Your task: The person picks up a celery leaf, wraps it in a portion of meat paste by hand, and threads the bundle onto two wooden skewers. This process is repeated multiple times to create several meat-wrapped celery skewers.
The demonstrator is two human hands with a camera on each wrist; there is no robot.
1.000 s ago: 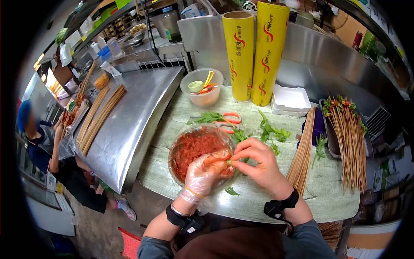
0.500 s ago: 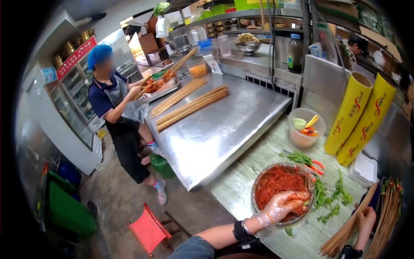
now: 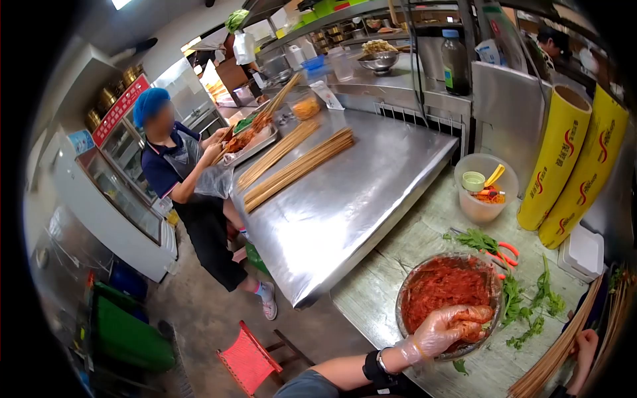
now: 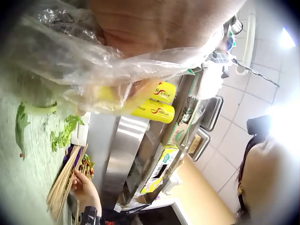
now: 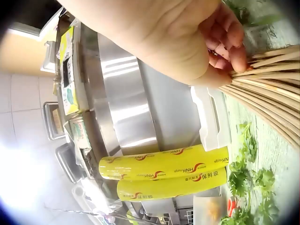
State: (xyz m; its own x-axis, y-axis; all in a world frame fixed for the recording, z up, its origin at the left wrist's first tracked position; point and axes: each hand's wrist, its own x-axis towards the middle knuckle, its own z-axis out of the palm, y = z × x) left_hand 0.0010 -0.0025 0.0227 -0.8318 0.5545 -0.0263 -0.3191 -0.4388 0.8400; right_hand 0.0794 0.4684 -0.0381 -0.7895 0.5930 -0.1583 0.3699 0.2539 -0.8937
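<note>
My left hand (image 3: 443,331), in a clear plastic glove with a band at the wrist, is over the front right of the bowl (image 3: 402,318) of red minced-looking meat (image 3: 444,285). Its fingers curl round a lump of the red meat with a bit of green (image 3: 486,325) showing at the fingertips. At the far right, my bare right hand (image 5: 187,44) has its thumb and curled fingers at the ends of a bundle of wooden skewers (image 5: 274,79), pinching at the tips. The skewers lie on the pale table (image 3: 371,292).
Leafy greens (image 3: 541,285) and red-handled scissors (image 3: 507,252) lie beside the bowl. Behind stand a plastic tub (image 3: 488,209), two yellow film rolls (image 3: 557,159) and white boxes (image 3: 582,251). A person (image 3: 176,159) works across the steel table (image 3: 371,192); a red stool (image 3: 249,358) stands below.
My right hand has left the left hand and moved right to the skewers. The left hand stays over the bowl. The head view has swung left.
</note>
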